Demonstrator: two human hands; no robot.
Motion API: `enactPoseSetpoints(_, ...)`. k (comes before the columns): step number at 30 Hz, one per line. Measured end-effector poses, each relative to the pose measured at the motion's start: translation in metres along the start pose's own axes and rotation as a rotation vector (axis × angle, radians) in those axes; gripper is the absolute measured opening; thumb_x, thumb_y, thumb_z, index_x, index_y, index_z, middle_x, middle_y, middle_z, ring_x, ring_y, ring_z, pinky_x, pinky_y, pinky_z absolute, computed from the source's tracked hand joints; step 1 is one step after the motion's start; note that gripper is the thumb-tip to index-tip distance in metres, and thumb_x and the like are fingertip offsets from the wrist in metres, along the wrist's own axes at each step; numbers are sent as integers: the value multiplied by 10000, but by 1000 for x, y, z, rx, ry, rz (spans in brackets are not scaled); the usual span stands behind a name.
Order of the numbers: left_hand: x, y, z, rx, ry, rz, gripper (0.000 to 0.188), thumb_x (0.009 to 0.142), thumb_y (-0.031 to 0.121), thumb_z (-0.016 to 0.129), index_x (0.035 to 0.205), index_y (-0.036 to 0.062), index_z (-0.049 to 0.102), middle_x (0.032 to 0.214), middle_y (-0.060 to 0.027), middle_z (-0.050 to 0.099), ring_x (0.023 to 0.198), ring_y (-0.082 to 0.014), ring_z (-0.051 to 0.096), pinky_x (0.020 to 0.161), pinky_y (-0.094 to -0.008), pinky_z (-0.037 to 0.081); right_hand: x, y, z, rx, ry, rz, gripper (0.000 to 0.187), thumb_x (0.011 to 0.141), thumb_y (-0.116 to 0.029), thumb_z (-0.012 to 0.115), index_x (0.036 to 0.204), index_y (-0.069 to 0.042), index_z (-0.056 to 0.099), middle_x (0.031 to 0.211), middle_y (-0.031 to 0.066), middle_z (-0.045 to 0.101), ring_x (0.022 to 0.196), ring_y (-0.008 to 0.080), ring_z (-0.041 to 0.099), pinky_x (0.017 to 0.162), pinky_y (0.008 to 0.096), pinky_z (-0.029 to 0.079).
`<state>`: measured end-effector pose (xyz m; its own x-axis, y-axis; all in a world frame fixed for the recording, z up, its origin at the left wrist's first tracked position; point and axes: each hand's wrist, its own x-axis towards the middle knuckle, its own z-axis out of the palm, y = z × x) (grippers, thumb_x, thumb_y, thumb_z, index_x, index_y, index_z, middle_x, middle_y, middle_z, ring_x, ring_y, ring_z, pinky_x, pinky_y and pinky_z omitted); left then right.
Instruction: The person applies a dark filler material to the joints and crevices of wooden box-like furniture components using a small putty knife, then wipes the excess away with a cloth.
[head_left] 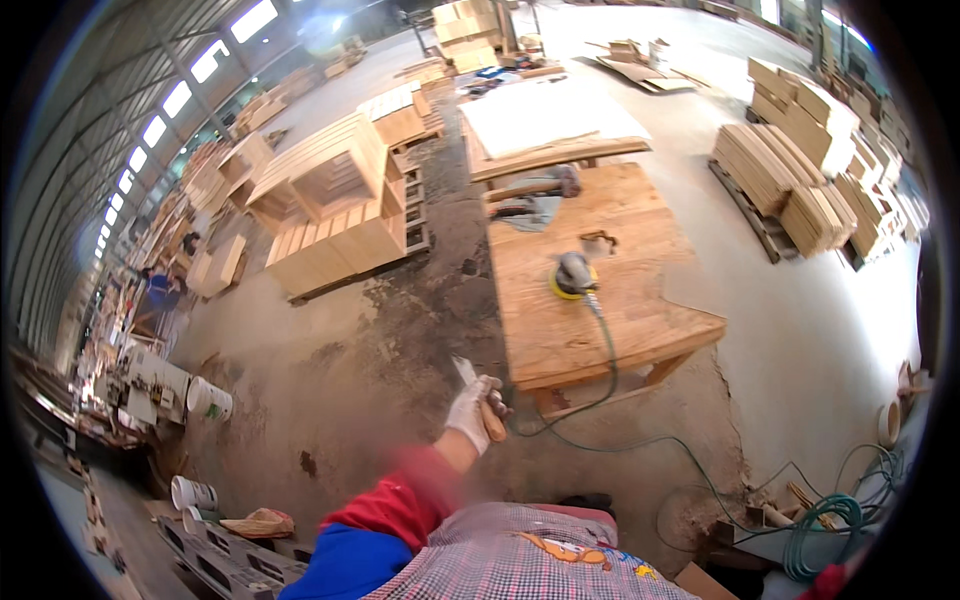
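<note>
— Above the stained concrete floor (330,360), near the wooden desk's (640,330) front corner: what does the gloved left hand (472,410) hold?
— It's closed round a wooden-handled scraper with a pale flat blade (478,395).
— And the right hand?
— Out of sight. A yellow-padded round sander (572,275) sits on the desk's front half.

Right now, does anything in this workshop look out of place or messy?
The sander sits on the wooden table, its green cable trailing loosely over the floor. Dark stains mark the concrete. The gloved left hand holds a wooden-handled scraper.
</note>
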<state>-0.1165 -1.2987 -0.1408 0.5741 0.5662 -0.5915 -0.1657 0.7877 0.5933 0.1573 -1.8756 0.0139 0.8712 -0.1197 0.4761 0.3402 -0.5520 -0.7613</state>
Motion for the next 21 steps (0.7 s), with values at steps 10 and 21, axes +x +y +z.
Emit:
enactPoseSetpoints(10,-57,96,-325,-292,93,133,154,880,186,571,977,66,568,733,-42,539,668,-218,540,648,-396,489,-428,-278,353,99,-1907,-27,424,749,-171,717,1144,-71,600,901,36,629,806,175,603,752,292,480)
enactPoseSetpoints(21,-127,181,-540,-579,204,458,164,868,99,560,1025,71,597,798,-47,608,764,-217,591,766,-435,495,-628,-482,476,-268,-2299,-1295,429,842,-476,566,1168,-197,569,939,99,657,856,283,629,730,337,483)
